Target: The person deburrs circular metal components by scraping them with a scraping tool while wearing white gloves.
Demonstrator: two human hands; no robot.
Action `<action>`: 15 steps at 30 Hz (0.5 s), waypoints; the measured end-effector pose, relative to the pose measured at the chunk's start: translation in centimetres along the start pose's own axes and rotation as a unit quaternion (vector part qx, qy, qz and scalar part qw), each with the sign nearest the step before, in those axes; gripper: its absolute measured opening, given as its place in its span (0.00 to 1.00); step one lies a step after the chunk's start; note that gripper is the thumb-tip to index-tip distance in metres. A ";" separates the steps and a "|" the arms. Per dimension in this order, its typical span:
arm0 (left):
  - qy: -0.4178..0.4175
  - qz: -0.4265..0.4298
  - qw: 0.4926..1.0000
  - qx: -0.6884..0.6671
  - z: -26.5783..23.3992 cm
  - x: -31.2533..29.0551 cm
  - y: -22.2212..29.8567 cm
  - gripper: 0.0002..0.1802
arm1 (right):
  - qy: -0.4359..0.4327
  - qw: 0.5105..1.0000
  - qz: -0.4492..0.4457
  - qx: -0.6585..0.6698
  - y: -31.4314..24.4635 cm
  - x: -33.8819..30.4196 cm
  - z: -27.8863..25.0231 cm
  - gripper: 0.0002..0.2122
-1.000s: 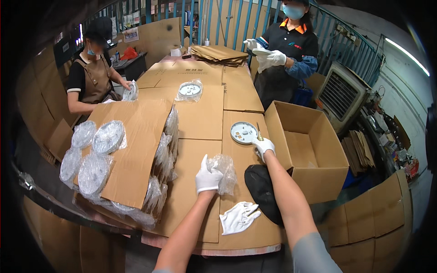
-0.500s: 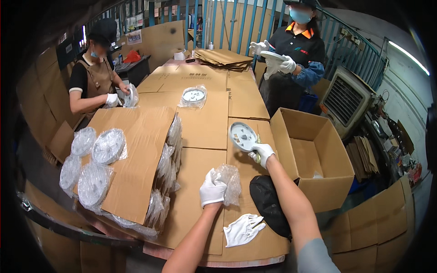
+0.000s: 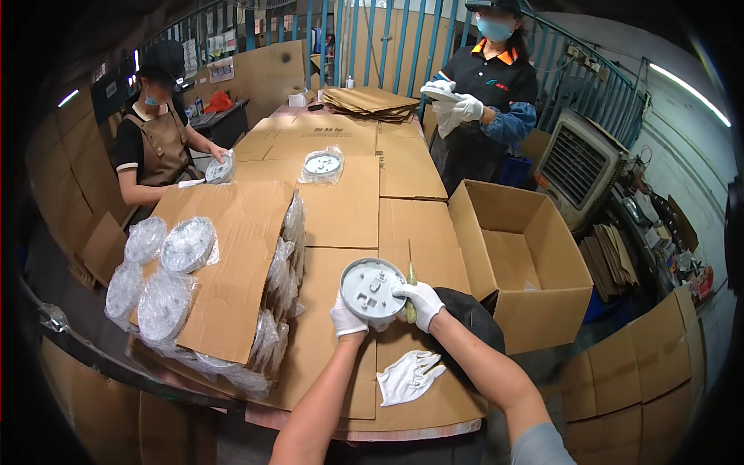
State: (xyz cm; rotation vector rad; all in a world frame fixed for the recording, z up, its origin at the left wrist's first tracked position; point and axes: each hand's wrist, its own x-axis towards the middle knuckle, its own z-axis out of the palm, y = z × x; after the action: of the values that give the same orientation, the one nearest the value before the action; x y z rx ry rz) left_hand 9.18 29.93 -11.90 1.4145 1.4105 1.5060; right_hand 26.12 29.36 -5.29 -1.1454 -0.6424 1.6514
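Observation:
A round grey plastic disc-shaped housing (image 3: 368, 288), with a raised rim and small posts and cutouts inside, is tilted toward me over the cardboard-covered table. My right hand (image 3: 422, 305), in a white glove, grips its right edge. The same hand also keeps a thin pointed tool, like an awl (image 3: 411, 280), with a yellow-green handle and its spike pointing away. Gloved too, my left hand (image 3: 347, 319) supports the housing at its lower left, fingers partly hidden beneath. A little clear plastic seems to show under the housing; most of it is hidden.
Plastic-wrapped discs (image 3: 164, 304) lie stacked with cardboard sheets (image 3: 232, 271) at left. A wrapped disc (image 3: 322, 163) lies farther back. An open carton (image 3: 535, 310) stands right. Nearby are a loose white glove (image 3: 407, 378) and a black fabric item (image 3: 471, 319). Two co-workers handle discs across the table.
My right hand has brought the housing left and nearer, to my left hand, which now supports it. The clear plastic in my left hand is now mostly hidden beneath. The view has shifted slightly.

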 end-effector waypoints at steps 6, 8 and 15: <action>0.033 -0.144 0.983 -0.109 0.9 0.4 2.5 0.40 | 0.100 0.967 -0.168 -0.163 -3.5 3.8 -2.7 0.11; 0.076 -0.125 0.974 -0.171 1.1 0.5 2.0 0.42 | 0.174 0.935 -0.219 -0.216 -5.9 6.3 -3.3 0.12; 0.066 -0.103 0.987 -0.108 0.2 0.4 1.1 0.40 | 0.228 0.926 -0.302 -0.013 -12.2 16.7 -5.3 0.13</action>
State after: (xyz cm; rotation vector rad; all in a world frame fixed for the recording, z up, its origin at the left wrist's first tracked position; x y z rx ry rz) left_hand 9.54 30.11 -10.78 1.0219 1.3769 1.5861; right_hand 34.90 48.77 -3.82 -1.1483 -0.6275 0.8192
